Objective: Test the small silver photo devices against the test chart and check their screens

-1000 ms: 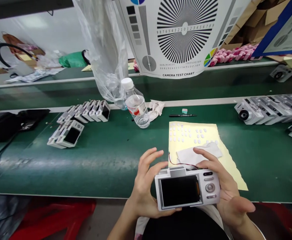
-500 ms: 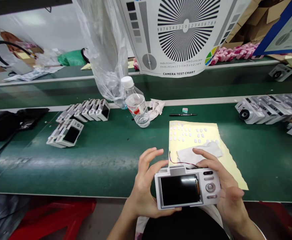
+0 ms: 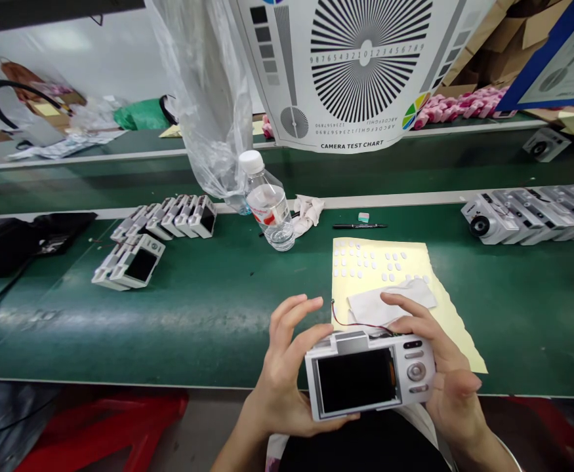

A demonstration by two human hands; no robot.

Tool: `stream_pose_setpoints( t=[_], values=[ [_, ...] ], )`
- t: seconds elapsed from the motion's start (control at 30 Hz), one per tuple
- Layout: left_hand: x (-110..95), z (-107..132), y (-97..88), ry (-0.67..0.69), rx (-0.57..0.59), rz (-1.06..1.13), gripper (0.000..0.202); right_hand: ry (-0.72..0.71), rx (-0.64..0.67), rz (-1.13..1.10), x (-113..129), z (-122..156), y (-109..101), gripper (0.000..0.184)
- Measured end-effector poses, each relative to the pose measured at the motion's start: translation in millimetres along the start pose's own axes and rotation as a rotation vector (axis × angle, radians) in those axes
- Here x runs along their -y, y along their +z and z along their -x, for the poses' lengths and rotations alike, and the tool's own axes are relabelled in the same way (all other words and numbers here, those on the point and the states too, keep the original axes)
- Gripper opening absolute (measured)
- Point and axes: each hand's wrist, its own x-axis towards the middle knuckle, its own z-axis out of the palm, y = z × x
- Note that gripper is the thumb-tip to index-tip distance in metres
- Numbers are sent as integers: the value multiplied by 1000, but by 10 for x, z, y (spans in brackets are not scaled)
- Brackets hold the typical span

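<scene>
- On my feed, the left hand (image 3: 281,383) is clenched around the left end of a white compact camera (image 3: 355,381), screen facing me, just above the tabletop (image 3: 193,334) near edge.
- Right hand (image 3: 447,373) clenched on the camera's right end, fingers (image 3: 405,308) curling over its top.
- Thin red-and-black wire (image 3: 355,321) loops from the camera's top, beside a white cloth (image 3: 385,305).
- Cloth lies on a yellow paper sheet (image 3: 346,295) dotted with small white pads (image 3: 380,259).
- Farther off: rows of camera bodies (image 3: 163,219) left, more (image 3: 517,213) right; water bottle (image 3: 269,210) between, past the sheet.
</scene>
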Motion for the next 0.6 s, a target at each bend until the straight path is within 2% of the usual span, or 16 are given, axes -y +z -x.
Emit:
stream_pose_setpoints(
  t=[0.3,0.37,0.47,0.6],
  values=[
    [-61,-13,-24,3,-10,-2,68,83,8,-80,10,6,6,59],
    [-66,-17,-26,-12,-5,20,70,88,13,-38,31,-26,7,51],
    [-63,-18,-19,-3,6,48,71,80,31,75,54,-80,1,30],
    [-58,-8,5,39,12,14,72,123,55,143,36,-115,-8,33]
  ],
)
